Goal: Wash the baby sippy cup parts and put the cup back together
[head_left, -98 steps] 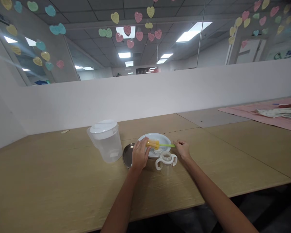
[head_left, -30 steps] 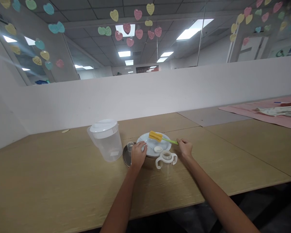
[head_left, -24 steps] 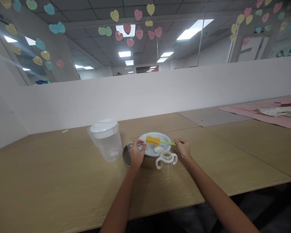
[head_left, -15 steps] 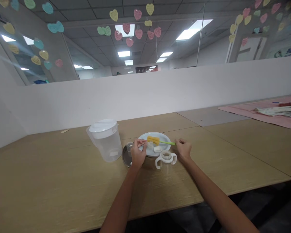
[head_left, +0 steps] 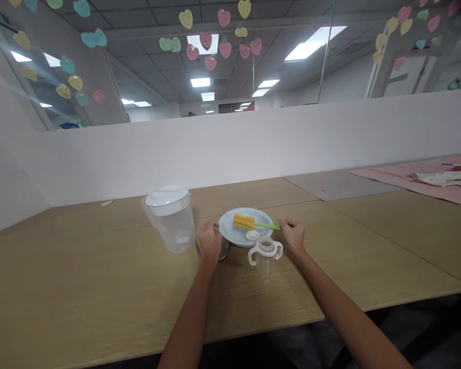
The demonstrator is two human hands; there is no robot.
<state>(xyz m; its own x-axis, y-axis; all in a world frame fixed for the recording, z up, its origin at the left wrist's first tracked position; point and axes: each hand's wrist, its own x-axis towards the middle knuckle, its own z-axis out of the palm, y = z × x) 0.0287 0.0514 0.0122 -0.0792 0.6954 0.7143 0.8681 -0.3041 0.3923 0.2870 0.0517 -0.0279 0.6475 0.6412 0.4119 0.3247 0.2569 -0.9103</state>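
Observation:
My right hand (head_left: 293, 233) grips the green handle of a sponge brush (head_left: 244, 221). Its yellow sponge head is over the pale blue plate (head_left: 226, 233). A small white round piece (head_left: 252, 234) rests at the plate's near side. My left hand (head_left: 209, 240) is above a dark round dish (head_left: 224, 250), left of the plate. Its fingers are curled, and whatever they hold is hidden behind the hand. Between my arms, just in front of the plate, stands a clear bottle (head_left: 266, 261) with a white two-handled collar and an uncovered mouth.
A clear plastic pitcher (head_left: 176, 228) with a white lid stands left of my left hand. A small flat wooden piece (head_left: 107, 203) lies farther back. At the far right, a pink cloth (head_left: 392, 180) covers part of the table (head_left: 100, 287). A white wall (head_left: 234, 148) rises behind.
My left hand has moved left from the plate to the dark dish, and the small clear piece by its fingertips is out of sight. My right hand still holds the brush almost in place.

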